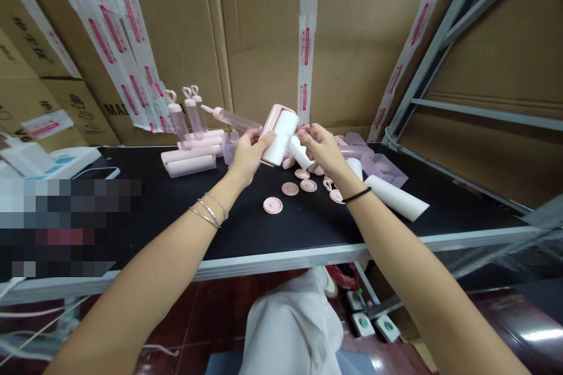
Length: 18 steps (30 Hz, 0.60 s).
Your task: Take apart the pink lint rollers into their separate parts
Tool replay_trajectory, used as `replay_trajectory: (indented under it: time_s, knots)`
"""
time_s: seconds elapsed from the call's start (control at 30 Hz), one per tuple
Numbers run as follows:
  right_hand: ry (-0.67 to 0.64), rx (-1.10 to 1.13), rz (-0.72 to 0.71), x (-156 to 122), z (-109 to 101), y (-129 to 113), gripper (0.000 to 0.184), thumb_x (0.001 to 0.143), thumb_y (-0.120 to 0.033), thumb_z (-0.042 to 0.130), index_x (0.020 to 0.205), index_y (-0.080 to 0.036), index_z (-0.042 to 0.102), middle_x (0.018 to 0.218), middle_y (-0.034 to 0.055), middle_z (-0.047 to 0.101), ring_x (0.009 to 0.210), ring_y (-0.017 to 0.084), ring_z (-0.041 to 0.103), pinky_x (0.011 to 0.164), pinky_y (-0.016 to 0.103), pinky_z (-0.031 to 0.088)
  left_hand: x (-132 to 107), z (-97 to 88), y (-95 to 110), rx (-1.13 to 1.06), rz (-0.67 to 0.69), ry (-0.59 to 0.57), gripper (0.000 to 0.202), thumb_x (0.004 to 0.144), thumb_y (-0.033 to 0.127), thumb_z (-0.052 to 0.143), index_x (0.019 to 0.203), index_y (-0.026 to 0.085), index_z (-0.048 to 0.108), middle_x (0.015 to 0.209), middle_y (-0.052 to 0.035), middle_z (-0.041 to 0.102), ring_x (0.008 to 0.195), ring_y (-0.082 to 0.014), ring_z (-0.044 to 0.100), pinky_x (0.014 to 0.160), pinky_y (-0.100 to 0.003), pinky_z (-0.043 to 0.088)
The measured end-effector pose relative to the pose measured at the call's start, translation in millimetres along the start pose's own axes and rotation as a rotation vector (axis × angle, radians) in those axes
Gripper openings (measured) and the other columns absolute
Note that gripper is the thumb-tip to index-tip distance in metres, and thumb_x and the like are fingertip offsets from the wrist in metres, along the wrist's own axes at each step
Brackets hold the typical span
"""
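Note:
My left hand point(247, 152) grips a lint roller point(280, 132), a white paper roll in a pink frame with a clear pink handle pointing left. My right hand point(320, 149) is closed at the roll's right end, its fingertips pinching something small that I cannot make out. Both hands are raised just above a black table top point(176, 205). Beneath them lie several round pink caps point(272, 205) and loose white rolls point(396, 197).
Finished pink rollers point(189, 161) lie stacked at the back left, with several clear handles point(180, 120) standing upright behind them. Clear pink covers point(382, 167) sit at the back right. Cardboard boxes form the back wall, and a metal rack stands on the right. The table's edge point(281, 258) runs near my lap.

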State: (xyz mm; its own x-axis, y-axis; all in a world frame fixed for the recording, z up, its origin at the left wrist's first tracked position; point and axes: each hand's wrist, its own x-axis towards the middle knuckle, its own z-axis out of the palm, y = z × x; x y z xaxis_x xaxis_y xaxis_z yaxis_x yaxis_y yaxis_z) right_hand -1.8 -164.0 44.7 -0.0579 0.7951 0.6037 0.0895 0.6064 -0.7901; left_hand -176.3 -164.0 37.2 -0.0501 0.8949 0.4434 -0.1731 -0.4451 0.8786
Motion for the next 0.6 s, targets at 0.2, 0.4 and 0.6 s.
replay_trajectory:
  time_s: [0.2,0.4,0.6]
  knots:
    - [-0.064,-0.258,-0.065,-4,3,-5,0.026,0.077,-0.039,0.066,0.065,-0.019,0.053,0.057,-0.0061,0.045,0.058,0.01,0.04,0.056,0.024,0.03,2,-3.2,1,0.026,-0.004,0.06,0.047,0.067,0.051,0.073,0.093,0.016,0.055,0.086,-0.0049,0.065,0.081,-0.0179,0.064,0.074,-0.031,0.052]
    - [0.063,-0.23,-0.084,-3,1,0,0.023,0.078,-0.031,0.062,0.06,-0.02,0.053,0.053,-0.0054,0.044,0.056,0.01,0.04,0.055,0.024,0.031,4,-4.4,-4,0.085,0.026,0.064,0.044,0.067,0.046,0.074,0.094,0.015,0.057,0.088,-0.0058,0.065,0.084,-0.018,0.062,0.074,-0.029,0.052]
    - [0.209,-0.049,-0.027,12,-8,-17,0.025,0.075,-0.039,0.067,0.063,-0.02,0.056,0.051,-0.0056,0.044,0.049,0.008,0.039,0.048,0.022,0.03,4,-5.3,-3,0.12,0.036,0.08,0.043,0.067,0.046,0.072,0.093,0.016,0.057,0.09,-0.0058,0.064,0.084,-0.0174,0.061,0.074,-0.028,0.051]
